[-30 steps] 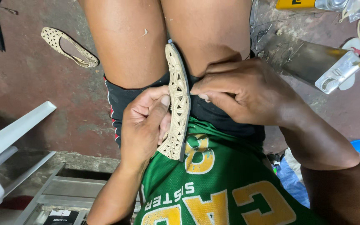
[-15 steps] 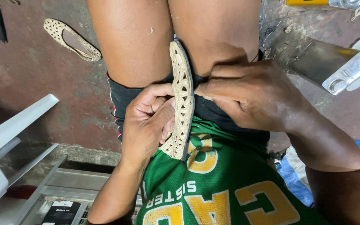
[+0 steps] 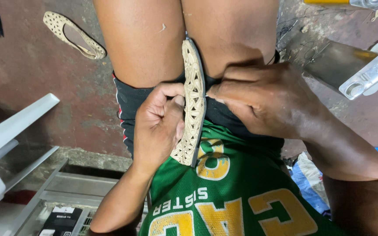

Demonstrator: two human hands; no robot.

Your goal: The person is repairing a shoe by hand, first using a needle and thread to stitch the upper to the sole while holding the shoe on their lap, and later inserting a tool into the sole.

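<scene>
Unmoved, shoe [image 3: 194, 105] stands between both hands' grip.

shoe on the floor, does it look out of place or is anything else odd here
The second shoe lies alone on the bare floor, on its side, apart from its mate, which both hands, left and right, hold edge-up on the lap. Nothing looks spilled or broken.

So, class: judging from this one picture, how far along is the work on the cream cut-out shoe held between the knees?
Done: the patterned upper of the shoe looks fully formed and sits against its dark sole. In hand: the left hand pinches its side while the right hand presses at the sole edge; what exactly they work there is hidden. Left: the matching shoe lies untouched on the floor.
</scene>
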